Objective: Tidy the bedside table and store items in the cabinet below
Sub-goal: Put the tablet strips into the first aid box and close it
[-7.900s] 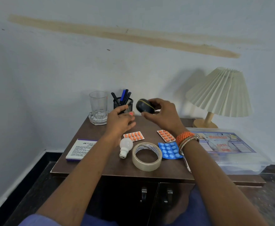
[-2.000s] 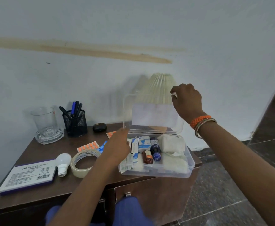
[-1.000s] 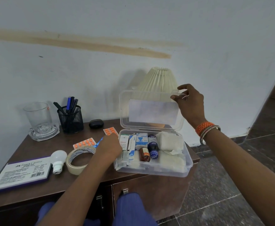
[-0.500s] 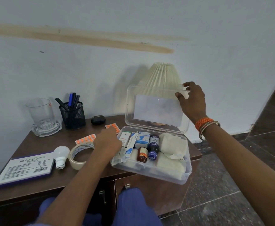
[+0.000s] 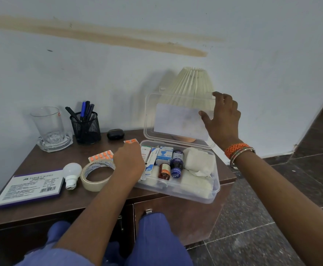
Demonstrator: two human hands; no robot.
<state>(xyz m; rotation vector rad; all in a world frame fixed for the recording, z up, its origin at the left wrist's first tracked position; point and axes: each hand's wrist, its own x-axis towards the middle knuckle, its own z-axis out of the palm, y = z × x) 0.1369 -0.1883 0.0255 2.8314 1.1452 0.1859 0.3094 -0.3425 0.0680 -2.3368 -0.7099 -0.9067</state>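
Inside open first-aid box [image 5: 212, 191]: bottles [image 5: 176, 163], cartons [image 5: 164, 154], gauze [image 5: 198, 159].

The left hand [image 5: 129, 162] covers whatever lies beneath it at the near-left corner of the first-aid box [image 5: 213, 181], so its fingers and any grip stay out of sight. The lamp [image 5: 192, 84] base is mostly lost behind the raised lid [image 5: 151, 120]. Print on the small bottles [image 5: 176, 163] and cartons [image 5: 164, 154] is too tiny to read. The cabinet doors [image 5: 178, 217] are partly screened by blue-clad knees [image 5: 156, 239].
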